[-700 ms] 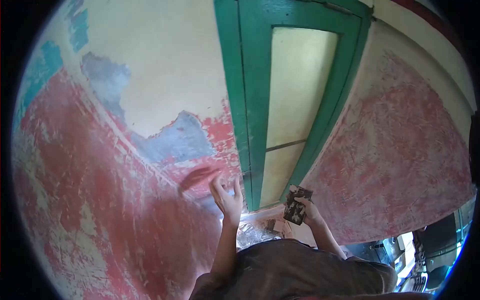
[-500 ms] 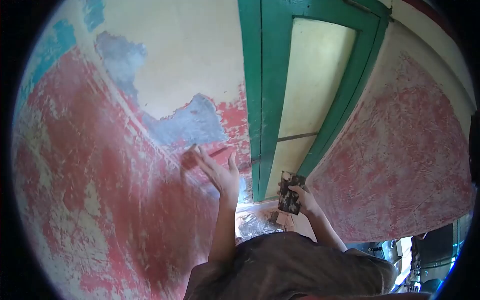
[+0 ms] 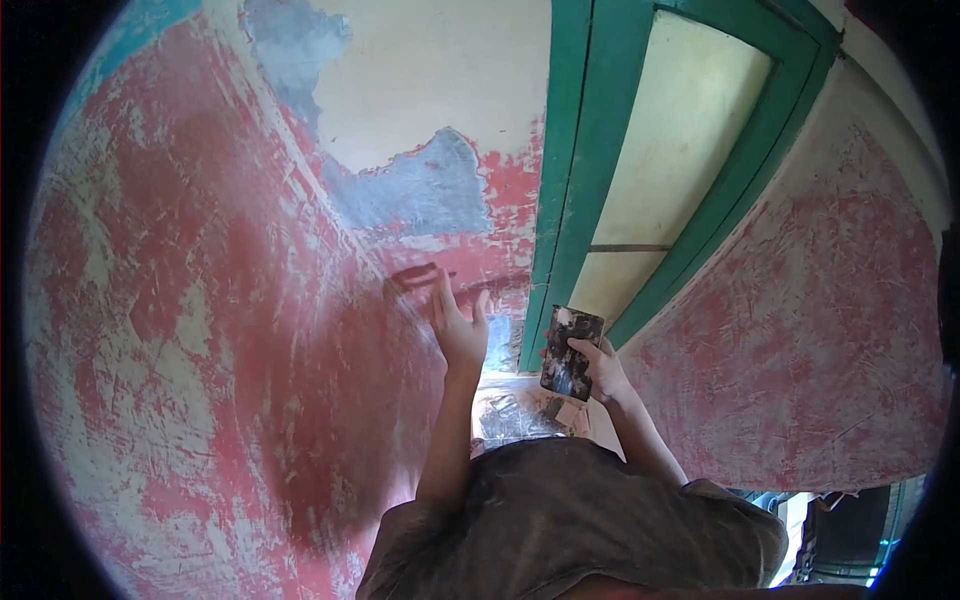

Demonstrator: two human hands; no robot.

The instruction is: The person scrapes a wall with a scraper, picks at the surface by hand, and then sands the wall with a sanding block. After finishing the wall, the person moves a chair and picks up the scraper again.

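Observation:
My left hand (image 3: 461, 330) is raised near the peeling wall (image 3: 470, 250), its fingers apart and nothing seen in it. Its shadow falls on the red paint beside the fingertips. My right hand (image 3: 606, 372) grips a flat, dark rectangular piece (image 3: 570, 360) spotted with pale stains, thumb on the near face. I cannot make out what this piece is. It is held upright in front of the lower part of the green-framed door (image 3: 570, 200).
To the left curves a scraped red-and-white wall (image 3: 230, 400), and another scraped red wall (image 3: 800, 350) stands right of the door. Bare grey patches (image 3: 430, 185) show under cream paint. Below my hands, a crumpled silvery sheet (image 3: 515, 415) lies on the floor.
The view has shifted, so the walls and door appear further right and higher. My left hand has turned more upright, and the dark piece has come closer to it.

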